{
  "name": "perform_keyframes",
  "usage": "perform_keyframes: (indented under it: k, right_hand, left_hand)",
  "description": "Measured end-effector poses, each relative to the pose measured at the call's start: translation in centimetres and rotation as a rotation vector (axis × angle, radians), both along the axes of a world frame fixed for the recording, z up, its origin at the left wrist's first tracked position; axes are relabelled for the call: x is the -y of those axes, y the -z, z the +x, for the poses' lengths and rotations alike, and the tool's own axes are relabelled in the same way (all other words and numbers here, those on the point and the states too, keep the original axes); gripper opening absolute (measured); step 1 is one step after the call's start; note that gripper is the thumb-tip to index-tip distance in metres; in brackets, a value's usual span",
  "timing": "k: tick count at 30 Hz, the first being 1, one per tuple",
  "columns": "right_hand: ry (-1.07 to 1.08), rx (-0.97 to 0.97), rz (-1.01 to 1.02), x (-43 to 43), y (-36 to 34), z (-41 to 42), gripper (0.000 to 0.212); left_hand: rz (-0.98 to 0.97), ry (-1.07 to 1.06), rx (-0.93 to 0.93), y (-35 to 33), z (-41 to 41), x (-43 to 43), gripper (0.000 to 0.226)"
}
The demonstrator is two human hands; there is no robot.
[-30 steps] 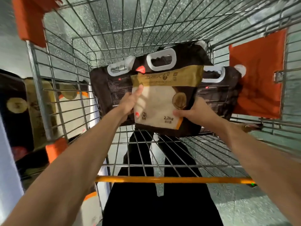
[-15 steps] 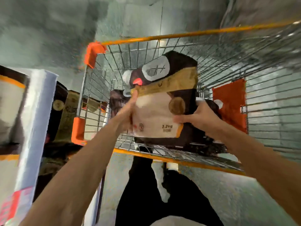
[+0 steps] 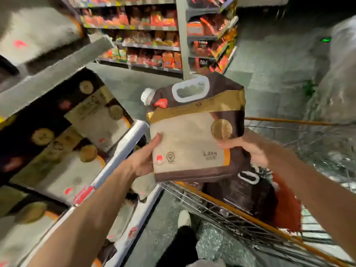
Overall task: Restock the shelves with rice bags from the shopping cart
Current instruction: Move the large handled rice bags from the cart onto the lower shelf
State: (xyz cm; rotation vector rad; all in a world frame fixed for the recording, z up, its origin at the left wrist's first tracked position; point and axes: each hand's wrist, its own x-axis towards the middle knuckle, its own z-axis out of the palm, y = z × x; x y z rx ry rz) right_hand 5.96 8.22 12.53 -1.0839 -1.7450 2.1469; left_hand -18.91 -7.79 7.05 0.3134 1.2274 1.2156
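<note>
Shelf unit [image 3: 119, 157], L side: stocked w/ brown-and-cream rice bags [image 3: 96, 116] lying flat, blurred.

Shopping cart [image 3: 215, 211], lower R: wire basket, orange rim.

Far shelving [image 3: 150, 35], across aisle: orange and red packs, detail unreadable.

Held rice bag [image 3: 192, 141]: upright, slight tilt, in the air above the cart's near corner, between cart and shelf unit. White handle cut-out and cap at top; "2.2kg" on label.

Second rice bag [image 3: 250, 193]: inside cart, below the held one.

Left hand [image 3: 142, 160]: cups bag's L edge, thumb on front face.

Right hand [image 3: 248, 149]: grips bag's R edge, thumb on front, fingers behind.

Shoe [image 3: 184, 218]: on floor by cart.
</note>
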Motion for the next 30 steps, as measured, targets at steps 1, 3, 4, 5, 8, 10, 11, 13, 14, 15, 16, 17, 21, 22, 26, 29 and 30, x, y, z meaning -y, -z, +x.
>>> perform_keyframes:
  k: [1, 3, 4, 5, 8, 10, 11, 13, 14, 15, 16, 17, 21, 22, 26, 29, 30]
  right_hand:
    - [-0.061, -0.030, -0.001, 0.6, -0.6, -0.8, 0.025]
    - [-0.137, -0.049, 0.037, 1.6, -1.6, -2.6, 0.026]
    - [-0.184, -0.059, 0.076, 2.2, -2.3, -3.9, 0.025]
    - [-0.229, -0.081, 0.101, 2.9, -3.0, -5.0, 0.026]
    - [-0.362, -0.135, 0.150, 5.0, -4.9, -9.0, 0.035]
    - [-0.411, -0.150, 0.177, 6.3, -6.2, -11.7, 0.062]
    - [-0.459, -0.141, 0.186, 7.5, -6.9, -13.4, 0.078]
    - [-0.535, -0.154, 0.193, 10.2, -8.5, -16.5, 0.099]
    - [-0.557, -0.190, 0.208, 11.5, -9.0, -18.0, 0.101]
    - [-0.587, -0.229, 0.240, 13.3, -10.0, -19.7, 0.098]
    - [-0.580, -0.274, 0.253, 14.4, -10.4, -20.9, 0.094]
    - [-0.588, -0.312, 0.266, 16.1, -11.4, -22.1, 0.090]
    - [-0.652, -0.483, 0.231, 22.2, -14.3, -26.3, 0.050]
    - [-0.671, -0.518, 0.227, 23.8, -15.0, -27.5, 0.046]
    - [-0.715, -0.576, 0.235, 28.7, -16.5, -32.0, 0.071]
    - [-0.725, -0.589, 0.269, 32.1, -17.3, -35.5, 0.090]
    - [-0.726, -0.601, 0.283, 32.8, -17.5, -36.3, 0.090]
  left_hand:
    - [0.056, -0.047, 0.028, -1.2, 0.2, 1.9, 0.096]
    - [0.118, -0.130, 0.053, -3.2, 1.0, 4.7, 0.086]
    - [0.130, -0.184, 0.035, -4.3, 1.4, 6.5, 0.080]
    - [0.123, -0.238, 0.018, -5.1, 1.7, 8.1, 0.073]
    - [0.107, -0.467, -0.084, -7.6, 1.6, 12.9, 0.048]
    - [0.121, -0.566, -0.125, -9.6, 1.5, 15.3, 0.039]
    - [0.123, -0.618, -0.167, -10.7, 1.2, 16.8, 0.037]
    - [0.120, -0.714, -0.251, -13.0, 0.8, 19.6, 0.040]
    - [0.107, -0.771, -0.300, -14.0, 0.5, 21.1, 0.044]
    - [0.099, -0.843, -0.360, -15.3, 0.2, 22.9, 0.048]
    - [0.101, -0.882, -0.412, -16.1, 0.0, 24.1, 0.050]
    - [0.100, -0.925, -0.462, -17.3, 0.0, 25.5, 0.048]
    - [0.037, -1.086, -0.730, -21.2, -1.7, 31.1, 0.034]
    - [0.017, -1.117, -0.801, -21.9, -2.6, 32.8, 0.036]
    - [-0.021, -1.216, -0.994, -24.0, -4.8, 38.1, 0.051]
    - [-0.002, -1.262, -1.151, -25.2, -6.3, 41.2, 0.061]
    - [0.013, -1.259, -1.188, -25.3, -6.8, 42.0, 0.063]
